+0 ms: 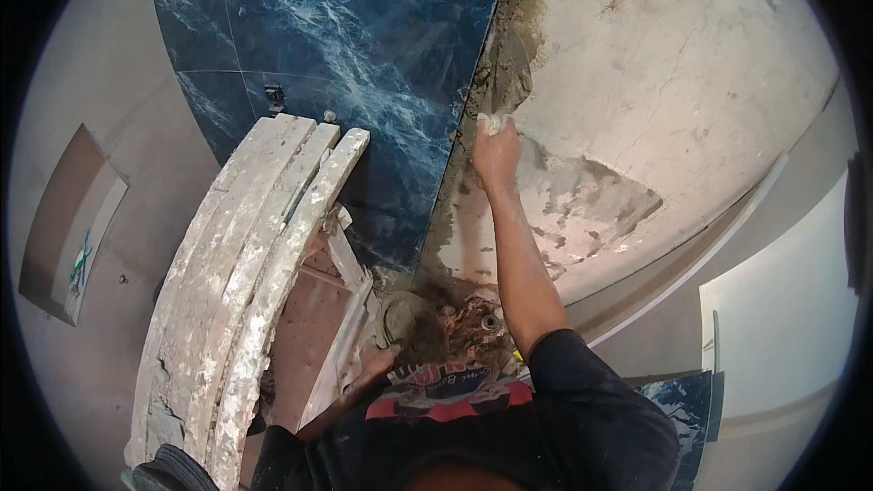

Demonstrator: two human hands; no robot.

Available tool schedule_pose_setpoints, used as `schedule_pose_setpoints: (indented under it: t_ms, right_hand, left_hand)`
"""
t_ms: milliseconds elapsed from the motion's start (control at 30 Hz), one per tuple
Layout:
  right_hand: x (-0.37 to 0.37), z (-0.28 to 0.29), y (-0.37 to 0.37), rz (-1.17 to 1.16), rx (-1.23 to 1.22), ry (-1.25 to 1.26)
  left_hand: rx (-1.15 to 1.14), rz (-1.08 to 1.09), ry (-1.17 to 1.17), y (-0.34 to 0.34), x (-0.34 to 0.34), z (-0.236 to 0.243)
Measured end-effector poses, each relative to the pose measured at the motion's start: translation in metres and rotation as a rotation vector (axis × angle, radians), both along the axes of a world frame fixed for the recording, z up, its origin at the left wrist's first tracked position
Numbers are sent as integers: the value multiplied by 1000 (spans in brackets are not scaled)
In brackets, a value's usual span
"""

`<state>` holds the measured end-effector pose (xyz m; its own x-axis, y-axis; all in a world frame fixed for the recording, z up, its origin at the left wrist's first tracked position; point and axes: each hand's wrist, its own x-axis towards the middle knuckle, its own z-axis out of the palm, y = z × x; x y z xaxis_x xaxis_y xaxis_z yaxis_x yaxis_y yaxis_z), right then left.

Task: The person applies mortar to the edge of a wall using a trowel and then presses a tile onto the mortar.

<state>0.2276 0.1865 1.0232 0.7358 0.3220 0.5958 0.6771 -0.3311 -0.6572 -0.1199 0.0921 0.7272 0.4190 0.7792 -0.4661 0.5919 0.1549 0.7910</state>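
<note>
My right hand (496, 156) is closed around the handle of a trowel, my arm stretched forward. The trowel's grey blade (513, 68) lies against the mortar strip (482, 95) along the edge of the blue marbled tiles (364, 45). Low in front of my body, my left hand (378, 359) grips the edge of a round, mortar-smeared bowl (396, 318); its fingers are partly hidden. Grey mortar shows in the bowl. To the right of the tile edge is a bare pale wall surface (673, 64) with a darker mortar patch (596, 200).
A plank bench (227, 245), splashed with dried mortar, stands to my left. A small black fitting (275, 95) sits on the tiles. A recessed niche (73, 218) is at far left. Rubble (477, 323) lies below me, and a blue tile piece (687, 414) is at lower right.
</note>
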Motion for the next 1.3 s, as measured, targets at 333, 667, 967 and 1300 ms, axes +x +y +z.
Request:
schedule_pose_setpoints:
  t_ms: [333, 667, 967, 1300]
  right_hand:
    - [-9, 10, 27, -65, -20, 112]
    - [-15, 4, 41, -100, -29, 155]
    - [-17, -56, 18, -103, -122, 249]
    - [19, -58, -52, -68, -131, -4]
  left_hand:
    - [-81, -30, 189, 0, 11, 36]
    - [59, 12, 54, -8, -10, -57]
    - [74, 22, -35, -5, -23, -64]
    - [97, -31, 152, -1, -28, -45]
